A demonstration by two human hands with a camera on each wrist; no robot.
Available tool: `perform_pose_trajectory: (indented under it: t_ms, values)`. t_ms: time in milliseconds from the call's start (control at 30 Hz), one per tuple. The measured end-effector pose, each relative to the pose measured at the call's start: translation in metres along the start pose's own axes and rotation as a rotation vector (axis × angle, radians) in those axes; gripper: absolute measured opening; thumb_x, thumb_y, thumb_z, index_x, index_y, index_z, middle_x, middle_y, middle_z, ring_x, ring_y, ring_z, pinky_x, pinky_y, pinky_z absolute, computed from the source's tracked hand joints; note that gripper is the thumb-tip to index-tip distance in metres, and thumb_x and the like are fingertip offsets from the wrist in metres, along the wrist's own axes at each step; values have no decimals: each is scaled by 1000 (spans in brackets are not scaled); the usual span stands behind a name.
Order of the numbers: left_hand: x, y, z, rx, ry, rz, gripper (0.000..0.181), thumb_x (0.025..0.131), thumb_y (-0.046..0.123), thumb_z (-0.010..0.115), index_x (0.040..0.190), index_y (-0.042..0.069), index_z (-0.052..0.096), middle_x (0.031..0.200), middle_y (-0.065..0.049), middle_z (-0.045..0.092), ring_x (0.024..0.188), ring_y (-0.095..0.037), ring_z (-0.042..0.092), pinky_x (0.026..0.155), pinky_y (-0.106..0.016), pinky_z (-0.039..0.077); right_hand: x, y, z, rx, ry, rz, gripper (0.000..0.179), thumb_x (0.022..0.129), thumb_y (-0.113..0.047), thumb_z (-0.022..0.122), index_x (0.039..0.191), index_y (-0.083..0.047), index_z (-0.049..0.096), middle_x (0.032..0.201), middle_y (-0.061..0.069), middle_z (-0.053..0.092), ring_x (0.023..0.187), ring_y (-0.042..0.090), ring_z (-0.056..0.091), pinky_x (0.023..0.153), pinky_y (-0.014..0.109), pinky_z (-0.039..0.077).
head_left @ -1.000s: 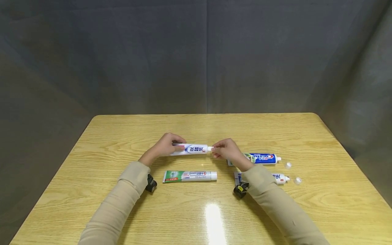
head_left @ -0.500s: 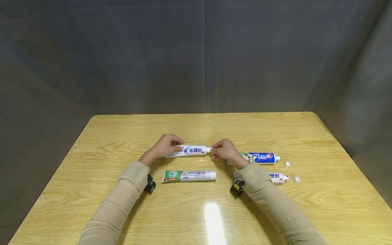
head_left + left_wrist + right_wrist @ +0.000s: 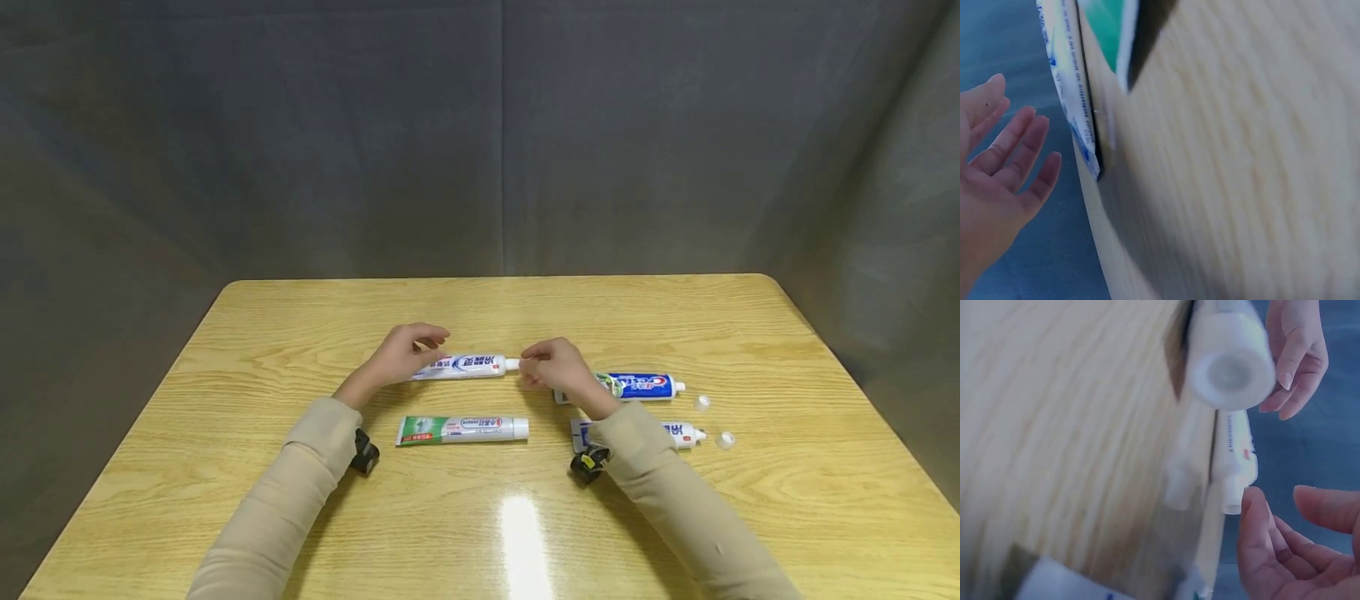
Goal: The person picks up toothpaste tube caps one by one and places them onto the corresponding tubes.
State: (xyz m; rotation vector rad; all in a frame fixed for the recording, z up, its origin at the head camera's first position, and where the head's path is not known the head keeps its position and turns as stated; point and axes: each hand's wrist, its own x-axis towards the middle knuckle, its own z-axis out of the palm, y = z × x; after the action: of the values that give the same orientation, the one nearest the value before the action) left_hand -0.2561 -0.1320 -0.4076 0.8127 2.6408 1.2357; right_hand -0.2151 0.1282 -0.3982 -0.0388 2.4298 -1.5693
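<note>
A white toothpaste tube (image 3: 472,366) with blue lettering lies across the upper middle of the table, its white cap (image 3: 512,364) pointing right. My left hand (image 3: 401,354) is over its tail end; in the left wrist view the fingers are spread and stand apart from the tube. Beside the cap is my right hand (image 3: 558,367). The right wrist view shows its fingertips (image 3: 1254,503) close to the cap, thumb held away and nothing pinched. Nearer to me lies a green and white toothpaste tube (image 3: 465,430), its cap on.
On the right lie a blue toothpaste tube (image 3: 647,387) and a second white tube (image 3: 684,435), both uncapped and partly hidden by my right arm. Two loose white caps (image 3: 702,403) rest by their nozzles. A dark curtain (image 3: 480,150) hangs behind the table.
My left hand has let go of the white tube and risen slightly, with its fingers spreading. My right hand has let go of the cap and shifted slightly right.
</note>
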Motion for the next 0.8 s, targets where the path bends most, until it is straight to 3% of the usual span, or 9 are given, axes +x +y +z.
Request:
perform_pose_trajectory:
  t_ms: [500,733,800]
  values:
    - [-16,28,-1,-107,113,53,32,91,13,58,120,0,56,109,-17,61,96,-24,58,80,-39,47,-23,-7,-17,17,-24,-89,32,92,-13,55,114,10,56,104,25,60,87,37,61,73,42,51]
    - [-32,68,-6,-117,126,81,29,90,2,56,116,-10,53,102,-22,60,92,-31,57,77,-40,47,-35,-8,-22,5,-17,-117,33,92,-14,55,113,12,56,100,26,61,79,35,61,69,43,52]
    - [-33,71,-3,-123,126,90,29,89,1,56,116,-10,52,101,-23,60,92,-32,57,77,-42,47,-39,-7,-25,5,-20,-131,33,93,-14,54,113,12,56,100,27,61,78,35,61,70,44,52]
